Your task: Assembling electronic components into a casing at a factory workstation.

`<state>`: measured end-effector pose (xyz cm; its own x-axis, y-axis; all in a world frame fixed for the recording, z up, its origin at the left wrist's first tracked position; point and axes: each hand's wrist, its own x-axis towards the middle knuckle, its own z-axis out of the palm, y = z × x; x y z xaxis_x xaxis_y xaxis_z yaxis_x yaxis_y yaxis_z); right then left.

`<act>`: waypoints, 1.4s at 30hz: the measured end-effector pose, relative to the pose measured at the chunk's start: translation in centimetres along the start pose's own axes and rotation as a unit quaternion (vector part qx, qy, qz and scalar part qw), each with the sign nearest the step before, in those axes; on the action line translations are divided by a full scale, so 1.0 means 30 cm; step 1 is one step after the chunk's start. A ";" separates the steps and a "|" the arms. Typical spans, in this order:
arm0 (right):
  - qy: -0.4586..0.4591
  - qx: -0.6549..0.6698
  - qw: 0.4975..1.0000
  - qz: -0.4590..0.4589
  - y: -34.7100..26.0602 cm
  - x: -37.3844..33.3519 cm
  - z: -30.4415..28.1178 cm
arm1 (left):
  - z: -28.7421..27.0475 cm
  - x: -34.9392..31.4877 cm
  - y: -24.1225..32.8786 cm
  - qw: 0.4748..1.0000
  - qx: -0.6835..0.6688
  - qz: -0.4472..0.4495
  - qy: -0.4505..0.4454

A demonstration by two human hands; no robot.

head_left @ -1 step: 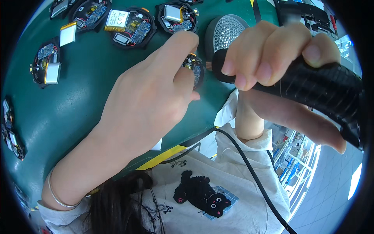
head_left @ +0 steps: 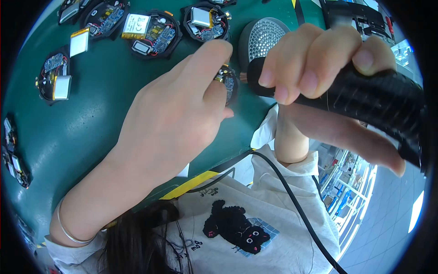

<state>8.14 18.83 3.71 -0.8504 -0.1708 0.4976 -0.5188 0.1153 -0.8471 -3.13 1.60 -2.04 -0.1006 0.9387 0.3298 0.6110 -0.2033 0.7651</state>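
Note:
My left hand [head_left: 175, 102] is closed at the edge of a small round black device [head_left: 232, 85] with an exposed circuit board. Its fingers cover most of that device. My right hand [head_left: 315, 64] grips a thick black handheld tool [head_left: 360, 100] with a ribbed, shiny grip, which looks like an electric screwdriver. The tool's narrow coppery end [head_left: 243, 77] points left at the device's right side; whether they touch I cannot tell. Just beyond the tool sits a round grey dish [head_left: 263, 40] with a surface of small dimples or holes.
Several open round devices with boards and battery packs lie on the green mat [head_left: 91, 132], among them one [head_left: 155, 34] at the back and one [head_left: 54, 75] at the left. A loose silver battery [head_left: 79, 42] lies between them. A black cable [head_left: 292, 203] crosses my shirt.

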 end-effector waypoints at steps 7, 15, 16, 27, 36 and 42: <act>0.336 -0.063 0.928 -0.150 -0.064 -0.111 -0.046 | -0.025 0.045 -0.038 0.967 0.222 0.094 0.081; 0.629 -0.163 0.739 -0.177 -0.090 -0.137 -0.045 | 0.043 0.106 0.022 0.948 0.210 0.239 -0.006; 0.584 -0.079 0.790 -0.168 -0.093 -0.158 -0.048 | 0.047 0.101 0.039 0.957 0.189 0.212 -0.056; 0.355 -0.047 0.924 -0.132 -0.078 -0.146 -0.032 | 0.006 -0.031 0.158 0.951 0.224 0.212 -0.018; 0.175 -0.076 0.978 -0.087 -0.077 -0.107 -0.015 | -0.127 -0.210 0.167 0.952 0.291 -0.013 -0.099; 0.171 -0.076 0.980 -0.071 -0.087 -0.125 0.000 | -0.024 -0.121 0.110 0.970 0.215 0.080 -0.084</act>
<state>12.69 19.18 4.05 -0.7341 0.1400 0.6644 -0.6196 0.2622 -0.7398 -1.31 -2.66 -0.32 0.1299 0.9444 0.3021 0.8831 -0.2487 0.3979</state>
